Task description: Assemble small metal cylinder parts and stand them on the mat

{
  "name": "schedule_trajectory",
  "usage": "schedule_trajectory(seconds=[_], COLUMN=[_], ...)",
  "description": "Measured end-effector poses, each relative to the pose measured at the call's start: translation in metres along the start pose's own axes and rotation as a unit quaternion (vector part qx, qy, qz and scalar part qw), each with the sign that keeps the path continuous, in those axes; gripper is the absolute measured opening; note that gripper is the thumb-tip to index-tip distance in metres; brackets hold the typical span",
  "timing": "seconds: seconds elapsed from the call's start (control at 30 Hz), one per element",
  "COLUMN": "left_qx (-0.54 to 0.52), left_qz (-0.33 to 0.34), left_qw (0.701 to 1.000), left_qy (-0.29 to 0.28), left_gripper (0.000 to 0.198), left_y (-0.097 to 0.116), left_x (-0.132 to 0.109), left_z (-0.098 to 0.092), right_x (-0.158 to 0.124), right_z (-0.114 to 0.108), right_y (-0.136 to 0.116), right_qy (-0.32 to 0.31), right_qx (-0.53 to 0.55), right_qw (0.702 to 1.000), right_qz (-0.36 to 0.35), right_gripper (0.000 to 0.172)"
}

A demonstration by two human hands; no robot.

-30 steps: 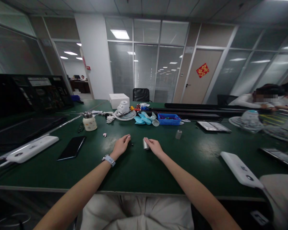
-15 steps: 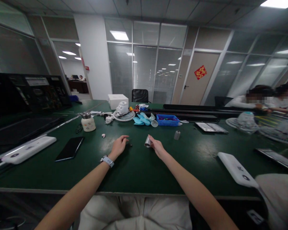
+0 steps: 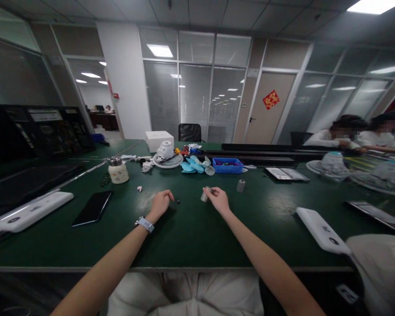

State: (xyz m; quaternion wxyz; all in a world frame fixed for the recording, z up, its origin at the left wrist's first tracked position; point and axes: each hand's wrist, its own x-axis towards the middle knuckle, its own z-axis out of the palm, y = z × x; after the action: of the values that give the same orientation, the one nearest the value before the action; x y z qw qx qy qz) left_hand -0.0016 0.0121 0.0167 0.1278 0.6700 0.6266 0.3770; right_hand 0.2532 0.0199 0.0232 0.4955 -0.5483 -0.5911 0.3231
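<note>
My right hand (image 3: pixel 219 202) has its thumb and fingers closed on a small silver metal cylinder (image 3: pixel 204 195), which leans slightly just over the green table. To its left, my left hand (image 3: pixel 162 205) is low over the tabletop with fingers loosely bent and nothing visible in them. A tiny dark piece (image 3: pixel 178 202) lies just right of my left fingertips, apart from them. A second metal cylinder (image 3: pixel 240 186) stands upright to the right of my right hand. My left wrist wears a watch (image 3: pixel 145 224).
Left are a phone (image 3: pixel 92 208), a white power bank (image 3: pixel 36 211) and a cream jar (image 3: pixel 118 172). Farther back stand a white fan part (image 3: pixel 166 151), blue fan blades (image 3: pixel 196 165) and a blue tray (image 3: pixel 228 165). Another white device (image 3: pixel 322 230) lies right. People sit at far right.
My right hand has tilted the cylinder more upright and its fingers have shifted toward the top. My left hand has drawn back slightly from the tiny dark piece, its fingers bending more.
</note>
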Motion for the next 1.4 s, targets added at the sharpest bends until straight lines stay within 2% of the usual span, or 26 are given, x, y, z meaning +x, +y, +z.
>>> schedule_trajectory(seconds=[0.07,0.13,0.27,0.37,0.47,0.6,0.7,0.77,0.87,0.93,1.0,1.07,1.13,1.2,1.3,1.4], left_qx=[0.008,0.013,0.021,0.038,0.052,0.065,0.069,0.067,0.068,0.073,0.078,0.083,0.084,0.078,0.070,0.065], left_qz=[0.001,-0.001,-0.014,-0.030,-0.039,-0.050,-0.056,-0.055,-0.062,-0.067,-0.063,-0.063,-0.065,-0.066,-0.057,-0.044], left_qw=[1.000,1.000,0.999,0.998,0.997,0.995,0.995,0.995,0.994,0.994,0.994,0.993,0.993,0.994,0.995,0.996], left_qy=[-0.002,-0.006,-0.021,-0.035,-0.042,-0.048,-0.049,-0.049,-0.052,-0.053,-0.051,-0.049,-0.045,-0.041,-0.038,-0.045], left_gripper=[0.029,0.029,0.028,0.027,0.027,0.027,0.027,0.027,0.026,0.026,0.025,0.025,0.025,0.025,0.025,0.025], left_y=[-0.001,-0.002,-0.003,-0.002,-0.001,0.000,0.001,0.001,-0.001,-0.003,-0.004,-0.003,-0.002,0.000,0.001,-0.001], left_x=[0.000,0.000,0.002,0.002,0.002,0.001,0.001,0.001,0.003,0.003,0.004,0.003,0.002,0.000,-0.001,0.000], left_z=[0.000,0.001,0.004,0.004,0.004,0.001,0.001,0.001,0.003,0.004,0.005,0.005,0.004,0.003,0.003,0.005], right_x=[-0.001,-0.001,0.007,0.018,0.027,0.031,0.030,0.028,0.019,0.009,-0.003,-0.015,-0.021,-0.022,-0.014,-0.007], right_z=[-0.022,-0.048,-0.097,-0.120,-0.133,-0.138,-0.139,-0.137,-0.124,-0.103,-0.071,-0.030,0.012,0.049,0.085,0.097], right_y=[0.000,0.004,0.024,0.043,0.058,0.071,0.073,0.069,0.050,0.032,0.013,-0.001,-0.007,-0.009,-0.009,-0.011], right_qy=[0.076,0.152,0.249,0.294,0.310,0.299,0.287,0.297,0.359,0.359,0.264,0.090,-0.032,-0.092,-0.109,-0.112], right_qx=[-0.096,-0.186,-0.261,-0.277,-0.298,-0.317,-0.306,-0.312,-0.341,-0.350,-0.350,-0.341,-0.331,-0.327,-0.324,-0.323], right_qw=[0.990,0.967,0.932,0.914,0.901,0.896,0.900,0.897,0.869,0.858,0.874,0.893,0.900,0.904,0.908,0.910], right_qz=[-0.066,-0.089,-0.031,0.017,0.049,0.088,0.116,0.101,-0.001,-0.106,-0.211,-0.280,-0.283,-0.260,-0.242,-0.233], right_gripper=[0.043,0.043,0.048,0.048,0.046,0.046,0.045,0.047,0.059,0.056,0.043,0.036,0.038,0.044,0.040,0.025])
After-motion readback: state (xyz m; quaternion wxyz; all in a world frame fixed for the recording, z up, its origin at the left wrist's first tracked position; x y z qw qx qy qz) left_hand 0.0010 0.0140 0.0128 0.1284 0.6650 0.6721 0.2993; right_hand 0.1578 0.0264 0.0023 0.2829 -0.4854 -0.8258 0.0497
